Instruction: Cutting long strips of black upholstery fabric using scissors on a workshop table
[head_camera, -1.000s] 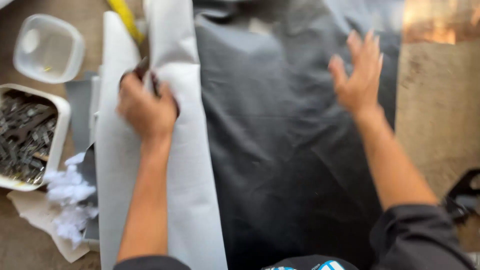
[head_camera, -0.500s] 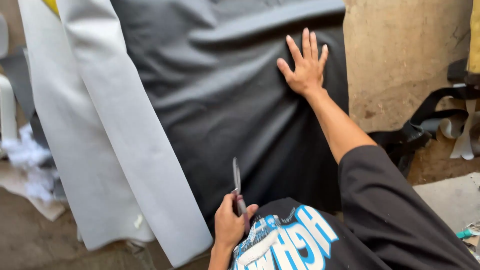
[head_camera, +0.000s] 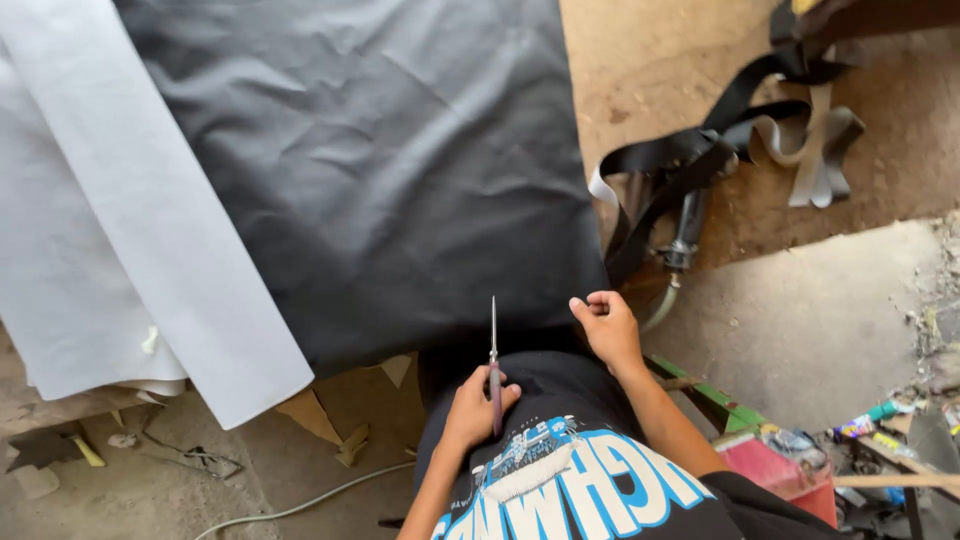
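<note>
My left hand (head_camera: 475, 402) grips a pair of scissors (head_camera: 493, 352) by the handle, close to my chest, with the blades pointing up toward the near edge of a large black sheet (head_camera: 380, 170). My right hand (head_camera: 605, 325) pinches the black sheet's near right corner with curled fingers. The sheet is wrinkled and lies over a table. A white sheet (head_camera: 120, 250) lies folded along its left side and hangs over the table's near edge.
Black straps (head_camera: 700, 150) and a hose with a metal nozzle (head_camera: 685, 235) lie on the dirt floor to the right. A red box (head_camera: 775, 470) and scattered litter sit at the lower right. A white cable (head_camera: 300, 500) and cardboard scraps (head_camera: 320, 415) lie below the table.
My right hand has come off the flat sheet and down to its near right corner. The view has tilted lower and right. The scissors stay in my left hand.
</note>
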